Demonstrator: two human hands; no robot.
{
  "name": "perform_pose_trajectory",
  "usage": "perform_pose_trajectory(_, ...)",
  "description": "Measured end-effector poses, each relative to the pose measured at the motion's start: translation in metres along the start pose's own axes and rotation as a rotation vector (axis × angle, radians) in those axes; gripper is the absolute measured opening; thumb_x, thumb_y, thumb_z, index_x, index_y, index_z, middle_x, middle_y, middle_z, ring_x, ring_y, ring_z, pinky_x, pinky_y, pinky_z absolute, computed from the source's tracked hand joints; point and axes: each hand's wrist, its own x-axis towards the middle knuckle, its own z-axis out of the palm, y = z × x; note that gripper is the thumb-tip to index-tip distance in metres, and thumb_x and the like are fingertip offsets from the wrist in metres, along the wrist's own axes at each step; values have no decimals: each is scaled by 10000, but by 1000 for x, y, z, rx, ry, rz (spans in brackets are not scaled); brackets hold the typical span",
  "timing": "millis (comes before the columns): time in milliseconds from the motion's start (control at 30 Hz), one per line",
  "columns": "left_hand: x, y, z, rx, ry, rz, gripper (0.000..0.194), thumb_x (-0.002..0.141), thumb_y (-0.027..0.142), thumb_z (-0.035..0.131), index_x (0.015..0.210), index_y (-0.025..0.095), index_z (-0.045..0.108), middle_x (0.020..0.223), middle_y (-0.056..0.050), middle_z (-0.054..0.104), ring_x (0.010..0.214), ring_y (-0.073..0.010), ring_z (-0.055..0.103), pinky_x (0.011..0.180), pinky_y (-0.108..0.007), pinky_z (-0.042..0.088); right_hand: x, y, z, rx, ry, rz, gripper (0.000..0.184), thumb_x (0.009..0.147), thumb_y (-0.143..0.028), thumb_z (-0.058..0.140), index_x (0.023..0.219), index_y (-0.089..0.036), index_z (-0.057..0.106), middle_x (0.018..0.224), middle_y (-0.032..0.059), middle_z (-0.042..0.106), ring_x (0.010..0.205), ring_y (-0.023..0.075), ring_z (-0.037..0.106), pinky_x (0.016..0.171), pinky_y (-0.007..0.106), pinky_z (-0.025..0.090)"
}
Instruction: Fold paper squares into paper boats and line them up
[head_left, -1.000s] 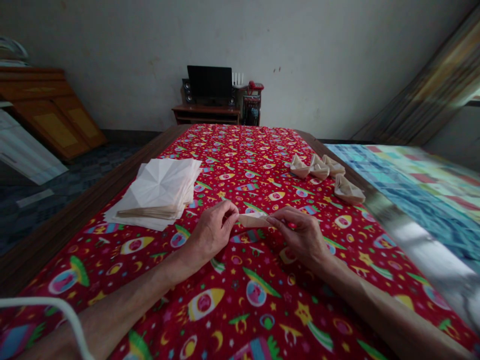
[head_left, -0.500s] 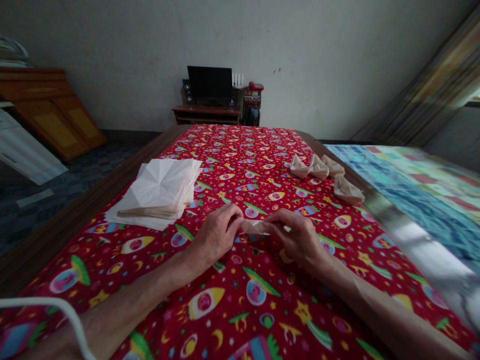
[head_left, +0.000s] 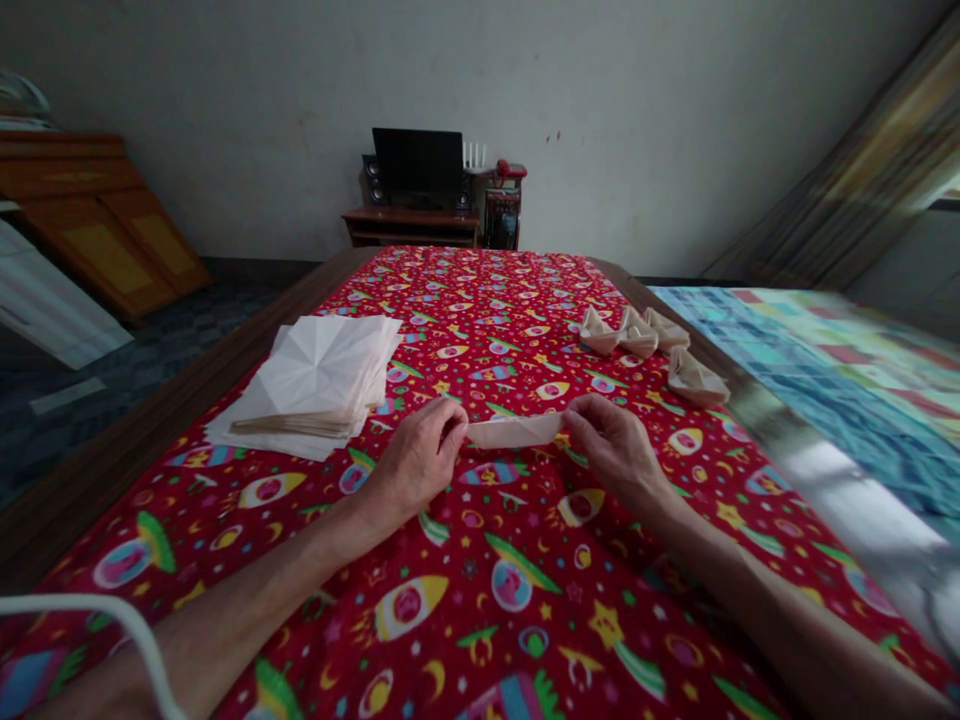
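A narrow strip of folded paper stretches between my two hands, low over the patterned red tablecloth. My left hand pinches its left end between thumb and fingers. At the other end, my right hand grips it the same way. To the left lies a stack of creased white paper sheets, the top one marked with folds running out from its middle. Several folded paper boats stand at the right, beyond my right hand.
A white cable curves across the lower left, over my left forearm. Dark wooden table edges show along both sides. A bed with a coloured cover is at the right. Against the far wall stands a monitor on a small desk.
My hands first came closer together, bending the paper strip, then moved apart. The strip now shows longer and straighter between them. The stack and the boats stay where they were.
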Motion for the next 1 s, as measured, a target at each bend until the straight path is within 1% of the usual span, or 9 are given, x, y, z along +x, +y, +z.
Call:
perform_pose_trajectory(167,0,-7,1,77,-25,10,117,847,146,441,748,183,490,740,-23,539,693,-160,516,645,-274,412,-1,2,0,-183,-71,-19,212,825,-316,470,682,-185,553,589,-9,560,536,120,497,504,231,355)
perform_pose_trajectory(367,2,-13,8,226,-35,-36,135,779,165,553,648,177,520,762,-33,544,774,-181,542,695,-292,437,-1,7,3,-409,-154,-77,175,847,-285,465,763,-188,584,614,2,593,543,131,516,521,243,325)
perform_pose_trajectory(433,3,-12,9,255,-19,-35,43,765,176,595,730,175,569,846,-48,576,854,-208,553,760,-330,456,-2,10,4,-450,-172,-119,172,857,-280,457,772,-190,576,617,6,593,543,131,515,530,248,322)
perform_pose_trajectory(467,3,-10,8,261,-6,-19,66,768,170,603,834,175,598,935,-63,593,925,-225,551,814,-357,459,-2,12,5,-466,-171,-142,170,860,-277,453,775,-191,573,616,7,590,538,132,509,530,252,316)
perform_pose_trajectory(533,3,-6,6,276,3,80,312,801,128,575,1105,200,575,1197,-86,557,1112,-251,494,941,-413,421,-3,14,7,-495,-151,-183,158,858,-267,450,792,-192,572,615,8,585,531,134,498,534,258,307)
perform_pose_trajectory(633,2,1,4,320,-132,345,477,871,70,468,1292,294,475,1440,-16,405,1333,-244,306,1082,-468,293,-5,18,8,-530,-104,-229,149,859,-258,445,823,-185,570,640,17,592,551,141,502,565,266,314)
perform_pose_trajectory(733,1,6,4,356,-290,506,457,894,54,403,1306,237,477,1434,-3,433,1392,-232,225,1130,-481,214,-6,20,9,-541,-92,-269,157,867,-258,432,828,-179,561,642,17,588,551,141,497,577,267,321)
perform_pose_trajectory(867,-3,9,6,365,-374,507,495,863,22,361,1345,113,429,1430,-84,434,1389,-225,260,1148,-467,178,-6,22,9,-558,-85,-292,152,867,-253,429,819,-179,553,642,16,586,555,139,497,585,265,322)
perform_pose_trajectory(1000,-8,12,3,334,-432,439,509,883,114,392,1392,125,366,1454,-86,397,1404,-215,228,1162,-461,133,-7,23,9,-582,-90,-287,150,868,-254,432,813,-179,550,645,15,584,559,137,501,582,260,317)
